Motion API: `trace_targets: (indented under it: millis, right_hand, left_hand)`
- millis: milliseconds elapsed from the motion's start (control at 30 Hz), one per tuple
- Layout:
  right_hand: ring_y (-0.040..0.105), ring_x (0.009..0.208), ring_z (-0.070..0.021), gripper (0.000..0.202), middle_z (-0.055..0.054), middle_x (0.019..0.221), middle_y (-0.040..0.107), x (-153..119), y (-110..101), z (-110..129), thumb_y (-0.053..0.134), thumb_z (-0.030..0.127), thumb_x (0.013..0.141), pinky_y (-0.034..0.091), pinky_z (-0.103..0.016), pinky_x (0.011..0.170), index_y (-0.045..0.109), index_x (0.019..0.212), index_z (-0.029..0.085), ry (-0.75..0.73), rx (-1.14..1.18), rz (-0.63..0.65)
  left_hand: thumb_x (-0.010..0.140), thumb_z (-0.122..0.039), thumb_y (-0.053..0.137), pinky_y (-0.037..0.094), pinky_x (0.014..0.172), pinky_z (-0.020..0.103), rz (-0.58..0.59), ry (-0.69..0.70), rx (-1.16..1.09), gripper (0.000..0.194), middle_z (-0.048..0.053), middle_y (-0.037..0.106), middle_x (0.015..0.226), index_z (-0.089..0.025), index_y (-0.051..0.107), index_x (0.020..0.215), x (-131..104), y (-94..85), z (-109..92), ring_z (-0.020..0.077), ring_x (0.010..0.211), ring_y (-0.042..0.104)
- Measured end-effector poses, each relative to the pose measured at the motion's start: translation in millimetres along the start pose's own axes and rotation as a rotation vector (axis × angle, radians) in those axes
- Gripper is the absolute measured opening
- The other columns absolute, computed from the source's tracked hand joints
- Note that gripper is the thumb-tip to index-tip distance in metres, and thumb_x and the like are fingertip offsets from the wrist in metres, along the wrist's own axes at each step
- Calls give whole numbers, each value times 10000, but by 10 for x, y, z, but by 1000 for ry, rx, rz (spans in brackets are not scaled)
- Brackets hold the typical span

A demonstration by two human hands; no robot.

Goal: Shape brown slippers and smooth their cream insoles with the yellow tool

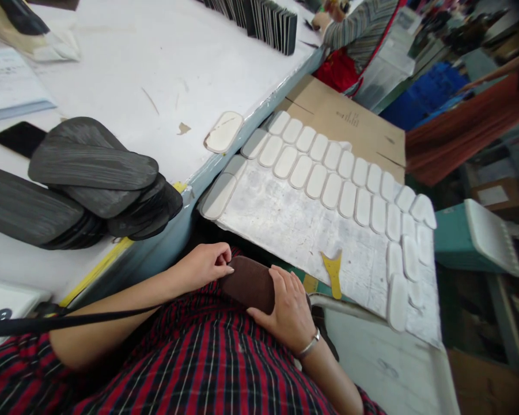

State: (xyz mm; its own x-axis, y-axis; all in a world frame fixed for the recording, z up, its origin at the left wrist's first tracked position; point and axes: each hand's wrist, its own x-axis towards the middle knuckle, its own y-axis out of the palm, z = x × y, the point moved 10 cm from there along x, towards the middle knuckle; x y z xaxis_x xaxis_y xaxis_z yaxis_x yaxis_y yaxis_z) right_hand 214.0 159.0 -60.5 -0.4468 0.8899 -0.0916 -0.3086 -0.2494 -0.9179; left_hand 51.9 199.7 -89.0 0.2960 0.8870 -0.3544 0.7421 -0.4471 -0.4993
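A dark brown, round-ended flat piece (pixel 248 283) lies over my lap, against the checked shirt. My right hand (pixel 287 302) grips its right end, fingers across the top and thumb along the near edge. At the piece's left end my left hand (pixel 207 265) is closed in a pinch, its thumb tip at the upper edge; what sits between those fingers is hidden. Just beyond, a metal-topped board (pixel 285 213) carries rows of white oval pieces (pixel 302 171). A yellow forked tool (pixel 332 274) lies on its near edge.
Dark grey oval pads (pixel 99 167) are piled on the white table (pixel 125 63) at left. One white oval piece (pixel 224 131) rests near the table's edge. Cardboard (pixel 345 121) lies past the board. A co-worker's striped sleeve (pixel 358 26) shows at the far table end. A black strap (pixel 90 319) crosses my left forearm.
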Motion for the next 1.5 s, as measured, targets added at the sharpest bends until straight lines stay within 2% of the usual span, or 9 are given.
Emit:
trace_targets:
  millis: [467, 633, 700, 833, 1033, 1133, 1267, 1400, 1500]
  right_hand:
    - [391, 1208, -295, 839, -164, 1285, 459, 154, 85, 219, 649, 579, 655, 226, -505, 1062, 396, 1297, 102, -16, 24, 14]
    - [393, 1208, -282, 810, -140, 1286, 463, 289, 148, 346, 672, 551, 642, 223, -487, 1069, 424, 1292, 138, -36, 49, 5]
    - [400, 1201, -277, 809, -133, 1284, 467, 300, 156, 339, 681, 544, 636, 234, -481, 1067, 429, 1292, 143, -35, 44, 14]
    - [411, 1191, -279, 839, -134, 1281, 469, 288, 138, 320, 697, 548, 615, 253, -487, 1059, 425, 1298, 146, -42, 29, 15]
    - [406, 1192, -278, 829, -142, 1279, 470, 294, 151, 312, 690, 557, 619, 251, -485, 1055, 432, 1294, 150, -49, 33, 29]
    - [395, 1199, -272, 847, -141, 1288, 463, 293, 155, 316, 672, 597, 620, 231, -481, 1062, 427, 1298, 152, -28, 14, 11]
    - [333, 1253, -271, 850, -128, 1343, 419, 256, 146, 368, 561, 674, 685, 164, -481, 1090, 387, 1328, 145, -5, -23, -37]
    - [200, 1337, -262, 823, -137, 1424, 316, 166, 116, 385, 441, 644, 795, 129, -445, 1115, 298, 1375, 77, -24, -75, -96]
    - [163, 1354, -254, 824, -134, 1434, 303, 34, 86, 306, 440, 629, 805, 147, -429, 1120, 282, 1380, 60, -19, -90, -125]
  left_hand:
    - [736, -284, 579, 365, 555, 235, 11, 54, 63, 117, -24, 601, 655, -193, 519, 778, -26, 22, -62, 144, 605, 560]
    - [652, -346, 663, 362, 561, 239, -53, 17, 39, 277, -36, 548, 676, -193, 495, 810, -33, -18, 109, 137, 615, 517]
    - [582, -388, 721, 380, 581, 242, -54, 2, -40, 419, -31, 532, 737, -186, 494, 870, -26, 6, 252, 139, 652, 508]
    - [593, -398, 724, 425, 630, 239, 171, 17, -435, 617, -9, 530, 874, -182, 458, 1106, -51, 316, 412, 133, 731, 526]
    - [792, -437, 535, 439, 578, 222, 211, -94, -655, 425, 25, 579, 961, -191, 499, 1137, -108, 469, 431, 120, 694, 546]
    - [809, -421, 514, 480, 768, 288, 161, -21, -523, 392, 48, 604, 1040, -186, 535, 1122, -90, 377, 337, 175, 879, 582]
    - [852, -414, 424, 397, 979, 363, 51, 137, -107, 419, 79, 574, 1181, -182, 529, 1185, -65, 257, 242, 223, 1099, 520]
    - [835, -272, 435, 295, 1067, 399, -146, 513, 370, 489, 59, 415, 1384, -224, 420, 1322, -134, 219, -56, 239, 1248, 392]
    - [800, -202, 443, 307, 1061, 366, -102, 775, 582, 566, -5, 421, 1386, -300, 375, 1353, -237, 374, -208, 219, 1250, 402]
